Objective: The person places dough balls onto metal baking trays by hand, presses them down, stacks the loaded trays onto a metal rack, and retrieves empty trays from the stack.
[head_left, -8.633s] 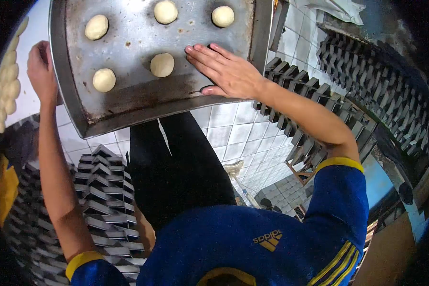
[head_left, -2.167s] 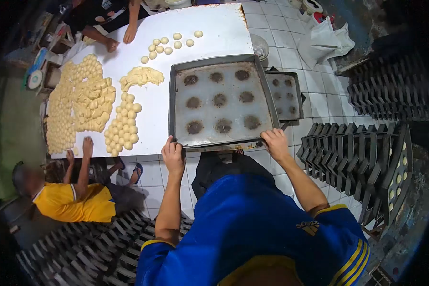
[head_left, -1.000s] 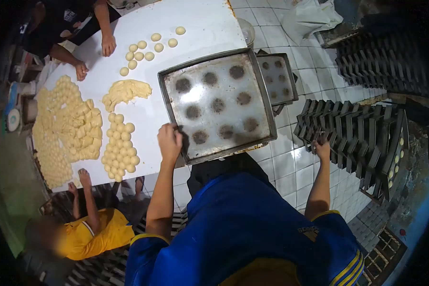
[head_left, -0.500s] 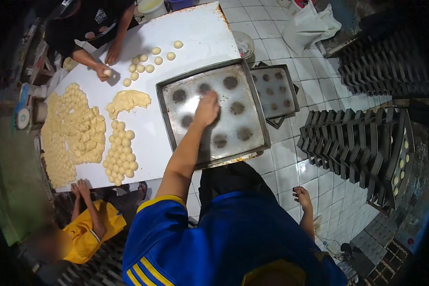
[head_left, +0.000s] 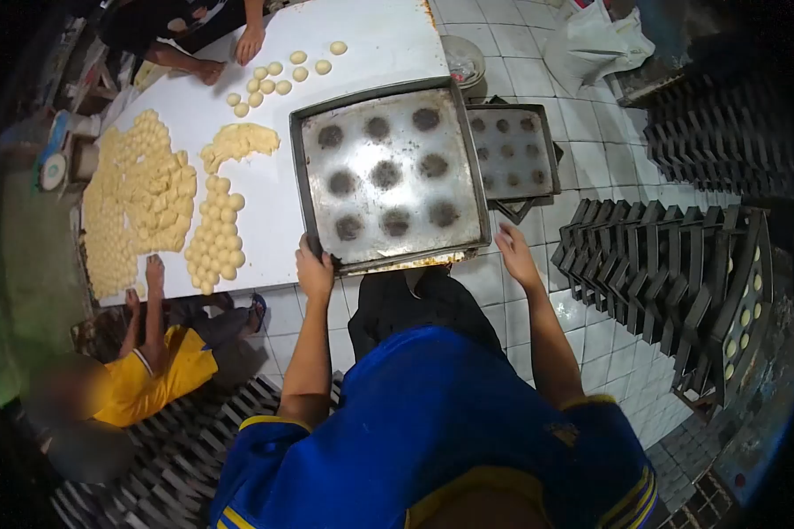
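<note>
A square metal tray (head_left: 406, 150) with rows of dark round marks lies on the right end of the white table (head_left: 269, 207). My left hand (head_left: 314, 270) is closed on the tray's near left corner, beside a small dark item too small to name. My right hand (head_left: 515, 254) is off the tray's near right corner, fingers apart, with nothing in it. Left of the tray are a slab of dough (head_left: 241, 143), a cluster of dough balls (head_left: 217, 238) and a large spread of dough pieces (head_left: 163, 203). Several loose balls (head_left: 283, 87) lie farther back.
More marked trays (head_left: 512, 154) are stacked low at the table's right. Tall stacks of dark trays (head_left: 648, 273) stand on the tiled floor, one showing dough balls. A white sack (head_left: 591, 53) is at the back. A person in yellow (head_left: 154, 375) and another in black (head_left: 172, 26) are at the table.
My left hand has moved from above the tray's surface to its near left corner. My right hand has come up from low on the right towards the tray.
</note>
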Available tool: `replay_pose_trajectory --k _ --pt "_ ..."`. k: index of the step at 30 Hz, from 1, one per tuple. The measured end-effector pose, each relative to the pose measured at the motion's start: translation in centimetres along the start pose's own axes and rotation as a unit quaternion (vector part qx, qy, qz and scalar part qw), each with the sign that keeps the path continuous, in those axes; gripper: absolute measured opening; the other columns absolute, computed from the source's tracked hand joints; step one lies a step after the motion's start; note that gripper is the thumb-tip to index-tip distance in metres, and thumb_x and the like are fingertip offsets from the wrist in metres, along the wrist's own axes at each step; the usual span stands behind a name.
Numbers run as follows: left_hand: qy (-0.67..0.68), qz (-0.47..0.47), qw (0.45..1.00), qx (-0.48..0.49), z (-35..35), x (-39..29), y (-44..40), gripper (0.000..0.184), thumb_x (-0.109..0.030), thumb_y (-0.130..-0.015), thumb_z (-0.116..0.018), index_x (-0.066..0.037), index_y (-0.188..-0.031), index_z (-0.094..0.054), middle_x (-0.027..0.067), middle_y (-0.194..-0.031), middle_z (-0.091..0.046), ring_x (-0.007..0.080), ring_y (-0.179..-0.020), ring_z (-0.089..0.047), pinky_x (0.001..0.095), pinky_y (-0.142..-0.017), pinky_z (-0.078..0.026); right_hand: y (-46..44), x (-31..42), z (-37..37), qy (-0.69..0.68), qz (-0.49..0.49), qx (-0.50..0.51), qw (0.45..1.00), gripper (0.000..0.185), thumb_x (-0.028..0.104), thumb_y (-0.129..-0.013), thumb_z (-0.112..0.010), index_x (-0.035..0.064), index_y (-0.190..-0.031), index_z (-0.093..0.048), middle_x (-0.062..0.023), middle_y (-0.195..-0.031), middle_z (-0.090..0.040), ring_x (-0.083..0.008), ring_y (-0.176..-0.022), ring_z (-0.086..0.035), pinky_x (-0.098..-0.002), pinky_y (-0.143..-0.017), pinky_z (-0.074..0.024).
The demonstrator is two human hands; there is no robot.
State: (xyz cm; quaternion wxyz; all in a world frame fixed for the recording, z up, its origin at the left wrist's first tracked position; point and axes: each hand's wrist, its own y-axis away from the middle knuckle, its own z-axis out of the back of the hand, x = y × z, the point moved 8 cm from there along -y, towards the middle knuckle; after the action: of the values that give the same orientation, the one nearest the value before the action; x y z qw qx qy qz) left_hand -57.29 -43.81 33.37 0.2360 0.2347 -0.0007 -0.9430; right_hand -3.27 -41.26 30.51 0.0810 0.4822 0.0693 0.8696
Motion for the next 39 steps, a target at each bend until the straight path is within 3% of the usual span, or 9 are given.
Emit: replay_pose_trajectory --k 4,11,14,19,28,31,32,36,39 --pt "0.061 0.005 0.996 0.065 1.7 1.3 -0.8 0.067 0.002 -0.095 -0.068 -0.019 -0.156 -0.048 0.0192 -0.094 -0.075 0.0432 -0.094 -0.075 0.0559 -0.084 -0.055 -4.8 1.5 -4.6 0.098 -0.054 0.086 0.99 0.047 0.032 -0.106 -0.069 -0.002 -0.138 -0.065 -0.0284 -0.134 -0.068 -0.0479 -0.129 -0.064 -0.0515 -0.11 -0.0525" --pt "0.106 0.0 0.994 0.031 4.4 4.0 -5.4 0.06 -0.005 -0.095 -0.07 -0.01 -0.153 -0.055 0.0226 -0.118 -0.071 0.0384 -0.103 -0.073 0.0479 -0.093 -0.058 -7.6 11.0 -4.5 0.227 0.017 -0.052 0.972 0.054 0.032 -0.102 -0.073 0.0016 -0.145 -0.06 -0.0278 -0.146 -0.06 -0.0461 -0.131 -0.062 -0.0519 -0.109 -0.0512" --pt "0.178 -0.05 0.981 -0.057 7.9 2.0 -14.2 0.055 -0.01 -0.096 -0.07 0.003 -0.148 -0.057 0.0244 -0.137 -0.063 0.039 -0.123 -0.063 0.0465 -0.108 -0.051 -15.4 20.3 -9.7 0.045 0.032 0.032 0.998 0.053 0.028 -0.101 -0.078 0.0002 -0.143 -0.063 -0.0228 -0.139 -0.065 -0.0309 -0.116 -0.071 -0.0398 -0.097 -0.059" --pt "0.216 -0.245 0.944 -0.043 7.1 -8.0 -37.4 0.056 -0.007 -0.095 -0.071 0.001 -0.149 -0.057 0.0245 -0.145 -0.062 0.0435 -0.135 -0.059 0.0477 -0.116 -0.048 -36.2 32.3 -25.6 -0.025 0.151 0.117 0.981 0.051 0.027 -0.098 -0.08 0.0017 -0.141 -0.067 -0.0218 -0.138 -0.067 -0.0299 -0.108 -0.077 -0.0403 -0.095 -0.062" --pt "0.108 -0.355 0.927 0.056 -3.1 -20.3 -53.0 0.063 -0.007 -0.087 -0.08 -0.004 -0.147 -0.061 0.0203 -0.143 -0.063 0.0432 -0.129 -0.063 0.0497 -0.111 -0.053 -55.5 34.5 -33.9 0.231 0.155 -0.01 0.96 0.072 0.023 -0.083 -0.086 0.0138 -0.149 -0.061 -0.0224 -0.141 -0.062 -0.0418 -0.129 -0.065 -0.0531 -0.111 -0.0562" --pt "0.087 -0.368 0.919 0.115 -6.1 -22.4 -53.4 0.065 -0.011 -0.083 -0.084 -0.008 -0.145 -0.064 0.0188 -0.139 -0.065 0.043 -0.122 -0.066 0.0515 -0.106 -0.056 -58.1 33.1 -35.0 0.253 0.227 0.071 0.938 0.07 0.023 -0.082 -0.085 0.0205 -0.148 -0.063 -0.0209 -0.138 -0.065 -0.04 -0.13 -0.065 -0.0538 -0.109 -0.0566" --pt "0.038 -0.376 0.916 0.134 -7.6 -22.7 -53.3 0.058 -0.009 -0.083 -0.081 -0.009 -0.14 -0.067 0.019 -0.135 -0.066 0.043 -0.121 -0.067 0.052 -0.104 -0.057 -58.5 33.4 -35.6 0.267 0.325 0.085 0.903 0.063 0.021 -0.083 -0.084 0.0236 -0.144 -0.067 -0.0183 -0.131 -0.07 -0.0388 -0.125 -0.068 -0.0545 -0.105 -0.0581" --pt "0.016 -0.398 0.911 0.109 -10.3 -23.0 -53.1 0.039 0.004 -0.083 -0.063 -0.006 -0.118 -0.076 0.0209 -0.117 -0.07 0.0432 -0.108 -0.07 0.0521 -0.098 -0.059 -59.7 32.7 -34.9 0.283 0.273 0.095 0.915 0.058 0.016 -0.081 -0.085 0.0194 -0.137 -0.071 -0.0198 -0.129 -0.073 -0.0423 -0.114 -0.072 -0.0501 -0.098 -0.0604" --pt "0.047 -0.396 0.905 0.148 -9.3 -23.1 -53.5 0.032 -0.007 -0.085 -0.073 -0.005 -0.118 -0.074 0.0213 -0.115 -0.071 0.0435 -0.104 -0.07 0.0486 -0.094 -0.059 -59.3 33.1 -33.7 0.261 0.27 0.125 0.918 0.05 0.018 -0.085 -0.086 0.0143 -0.133 -0.074 -0.0159 -0.126 -0.077 -0.0332 -0.106 -0.076 -0.0447 -0.092 -0.0615"
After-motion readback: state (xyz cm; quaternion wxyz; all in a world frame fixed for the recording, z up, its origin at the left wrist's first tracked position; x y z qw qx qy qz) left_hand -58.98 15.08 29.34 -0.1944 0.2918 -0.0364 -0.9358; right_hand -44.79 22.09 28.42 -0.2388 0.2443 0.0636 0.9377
